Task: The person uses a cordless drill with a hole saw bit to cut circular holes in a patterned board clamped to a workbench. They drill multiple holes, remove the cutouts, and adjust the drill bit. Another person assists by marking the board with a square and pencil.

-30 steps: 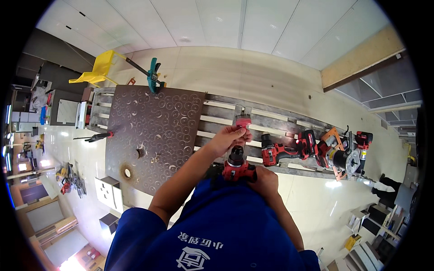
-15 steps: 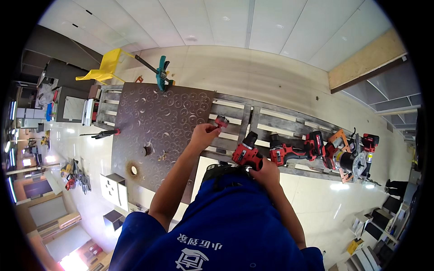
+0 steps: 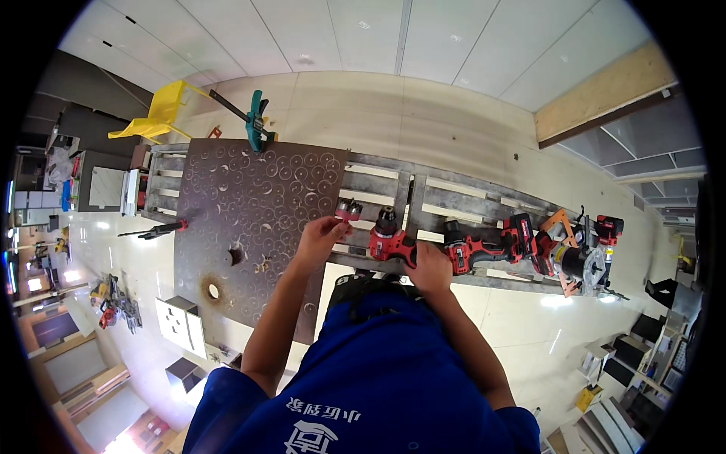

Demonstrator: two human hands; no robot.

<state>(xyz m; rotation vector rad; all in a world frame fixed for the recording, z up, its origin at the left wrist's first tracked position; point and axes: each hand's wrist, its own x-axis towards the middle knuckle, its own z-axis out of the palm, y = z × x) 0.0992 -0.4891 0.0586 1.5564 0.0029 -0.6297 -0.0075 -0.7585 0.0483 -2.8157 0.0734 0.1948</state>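
My left hand (image 3: pixel 321 233) holds a small red hole-saw bit (image 3: pixel 349 211) over the right edge of a dark board full of round cut marks (image 3: pixel 257 219). My right hand (image 3: pixel 428 266) grips the handle of a red and black cordless drill (image 3: pixel 389 238) that points its black chuck away from me on the slatted metal workbench (image 3: pixel 454 197). The bit sits a little left of the drill's chuck, apart from it. Both forearms come up from my blue top.
A second red drill (image 3: pixel 484 246) and several more red power tools (image 3: pixel 575 253) lie to the right on the bench. A green bar clamp (image 3: pixel 253 121) grips the board's far edge. A yellow chair (image 3: pixel 155 113) and a white box (image 3: pixel 180 321) stand at the left.
My left hand has carried the small red bit leftward, away from the drill's chuck to the board's edge. My right hand has laid the drill down onto the bench.
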